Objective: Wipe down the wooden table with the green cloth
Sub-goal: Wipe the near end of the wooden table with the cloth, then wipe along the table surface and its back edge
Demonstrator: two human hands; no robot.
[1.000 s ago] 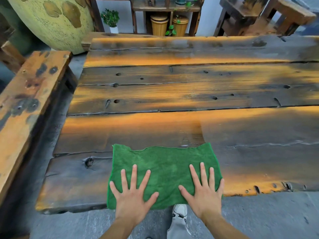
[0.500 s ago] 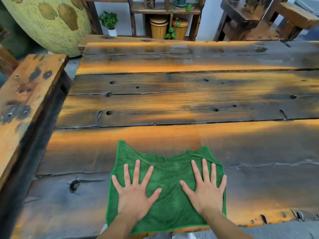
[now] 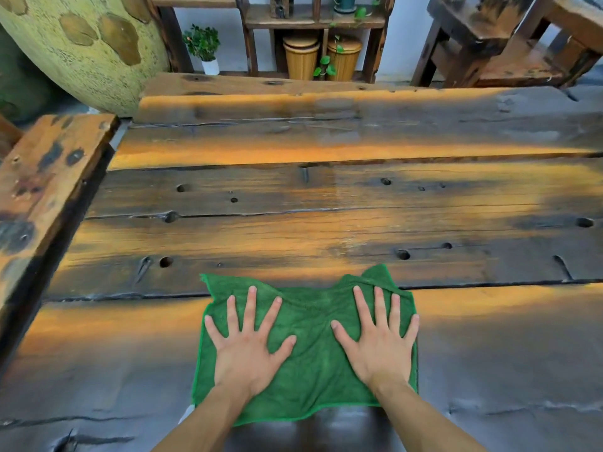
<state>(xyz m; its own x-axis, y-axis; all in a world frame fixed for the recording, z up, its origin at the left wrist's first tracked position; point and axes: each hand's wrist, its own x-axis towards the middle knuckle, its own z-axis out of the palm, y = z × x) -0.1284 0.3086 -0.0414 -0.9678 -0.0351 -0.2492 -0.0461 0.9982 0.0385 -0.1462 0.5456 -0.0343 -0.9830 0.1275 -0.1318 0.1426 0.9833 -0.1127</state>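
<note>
The green cloth lies spread flat on the wooden table, across the seam between the nearest plank and the one behind it. My left hand presses flat on the cloth's left half, fingers spread. My right hand presses flat on its right half, fingers spread too. The cloth's far edge is rumpled, with both far corners pointing up the table. The table is made of wide rough planks, orange and dark grey, with holes and cracks.
A wooden bench runs along the table's left side. Behind it stands a big yellow-green pot. A shelf with two tan jars and a small potted plant stands past the far edge. Wooden furniture sits at the far right.
Both hands have pushed the cloth away from me, from the near edge of the table onto the seam with the second plank. My view has moved forward over the table.
</note>
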